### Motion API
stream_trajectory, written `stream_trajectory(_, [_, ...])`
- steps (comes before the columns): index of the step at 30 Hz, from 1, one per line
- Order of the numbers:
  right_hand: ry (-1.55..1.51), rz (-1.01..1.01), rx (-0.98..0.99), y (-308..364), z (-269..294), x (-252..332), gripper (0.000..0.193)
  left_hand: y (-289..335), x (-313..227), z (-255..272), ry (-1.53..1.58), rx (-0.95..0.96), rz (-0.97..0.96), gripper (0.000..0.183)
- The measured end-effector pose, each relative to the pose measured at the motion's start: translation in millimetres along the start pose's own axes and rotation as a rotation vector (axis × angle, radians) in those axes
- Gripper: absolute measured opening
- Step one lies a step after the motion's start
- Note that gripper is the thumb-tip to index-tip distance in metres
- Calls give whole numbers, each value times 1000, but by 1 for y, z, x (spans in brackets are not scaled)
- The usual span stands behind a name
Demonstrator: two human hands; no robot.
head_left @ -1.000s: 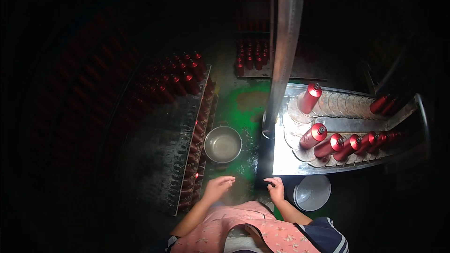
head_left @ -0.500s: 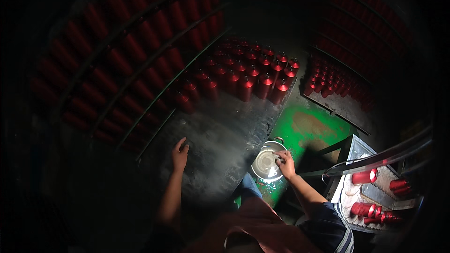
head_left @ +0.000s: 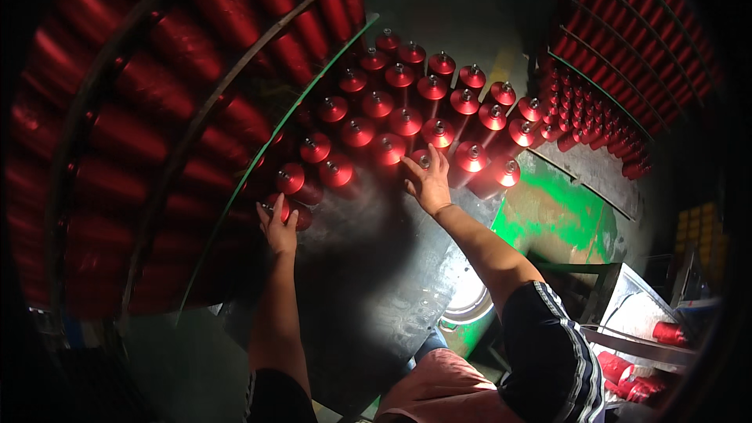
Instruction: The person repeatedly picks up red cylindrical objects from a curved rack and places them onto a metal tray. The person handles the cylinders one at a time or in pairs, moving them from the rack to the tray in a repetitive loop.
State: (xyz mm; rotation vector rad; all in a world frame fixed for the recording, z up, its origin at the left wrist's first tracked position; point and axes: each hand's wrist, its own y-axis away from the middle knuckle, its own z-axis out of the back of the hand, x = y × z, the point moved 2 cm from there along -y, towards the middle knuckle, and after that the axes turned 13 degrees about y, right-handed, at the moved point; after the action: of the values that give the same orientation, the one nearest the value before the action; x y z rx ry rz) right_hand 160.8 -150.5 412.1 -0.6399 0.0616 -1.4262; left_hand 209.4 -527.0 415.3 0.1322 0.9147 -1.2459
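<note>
Several red metal cylinders with cone-shaped tops and small metal stubs (head_left: 389,148) stand upright in rows on a dark metal table (head_left: 368,266). At the left end of the front row, my left hand (head_left: 279,229) has its fingers spread at the top of a red cylinder (head_left: 301,218), which it partly hides. My right hand (head_left: 432,186) reaches over the front row, fingers apart, with its fingertips at the top of another red cylinder (head_left: 424,159). Whether the fingertips press on it, I cannot tell. Neither hand lifts anything.
Racks of red cylinders (head_left: 176,47) rise on the left, behind a green rail (head_left: 274,133). More small red cylinders (head_left: 595,113) stand at the far right. A metal basin (head_left: 472,309) sits below my right forearm on the green floor. A tray with red cylinders (head_left: 638,305) is at the lower right.
My right hand has moved from over the basin up to the front row of cylinders. My left hand has reached the row's left end. The view has moved closer to the cylinders.
</note>
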Motion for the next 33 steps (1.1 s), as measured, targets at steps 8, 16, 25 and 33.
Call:
stream_trajectory(8, [-181, -29, 45, 8, 10, -5, 59, 0, 8, 13, 137, -10, -162, 50])
stream_trajectory(16, [-575, -471, -49, 185, 104, -71, 57, 156, 0, 73, 701, 232, 191, 47])
stream_trajectory(25, [-1854, -809, -240, 326, 259, -48, 52, 331, -135, 51, 1685, 908, 645, 61])
stream_trajectory(33, [-2305, -1067, -64, 331, 286, -53, 42, 401, -218, -38, 1942, 1557, 1255, 42])
